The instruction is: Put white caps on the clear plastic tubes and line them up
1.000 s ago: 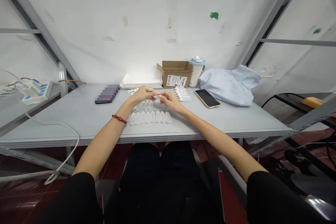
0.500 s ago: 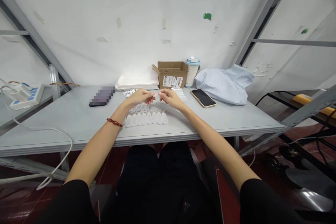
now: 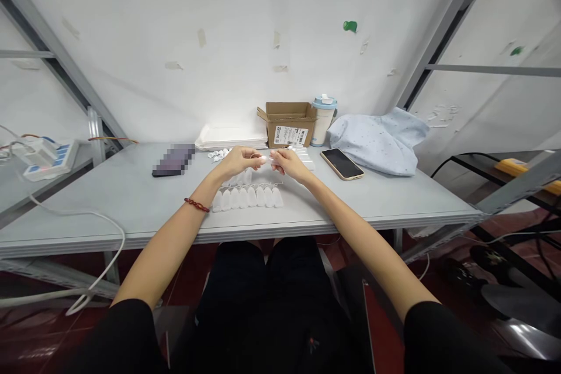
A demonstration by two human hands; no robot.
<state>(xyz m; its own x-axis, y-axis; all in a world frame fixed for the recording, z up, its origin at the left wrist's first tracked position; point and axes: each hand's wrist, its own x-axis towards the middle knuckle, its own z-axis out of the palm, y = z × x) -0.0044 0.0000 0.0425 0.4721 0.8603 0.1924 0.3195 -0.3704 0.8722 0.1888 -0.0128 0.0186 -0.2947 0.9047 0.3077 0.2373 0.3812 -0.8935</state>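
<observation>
My left hand (image 3: 240, 160) and my right hand (image 3: 287, 163) meet above the grey table (image 3: 123, 198), both pinched on a small white piece (image 3: 265, 159) between the fingertips. Just under them lies a row of several white oval plastic pieces (image 3: 248, 197), with a second row partly hidden behind my hands. A red bead bracelet (image 3: 197, 205) is on my left wrist. Small white caps (image 3: 218, 154) lie behind my left hand and white tubes (image 3: 304, 158) behind my right.
At the back stand an open cardboard box (image 3: 289, 124), a lidded cup (image 3: 323, 119), a white tray stack (image 3: 230, 136) and a pale blue cloth (image 3: 379, 140). A phone (image 3: 342, 163) lies right, a dark flat item (image 3: 173, 159) left, a power strip (image 3: 41, 158) with cable far left.
My hands parted slightly half a second ago and have come back together on the small white piece. The view shifted a little; nothing else on the table moved.
</observation>
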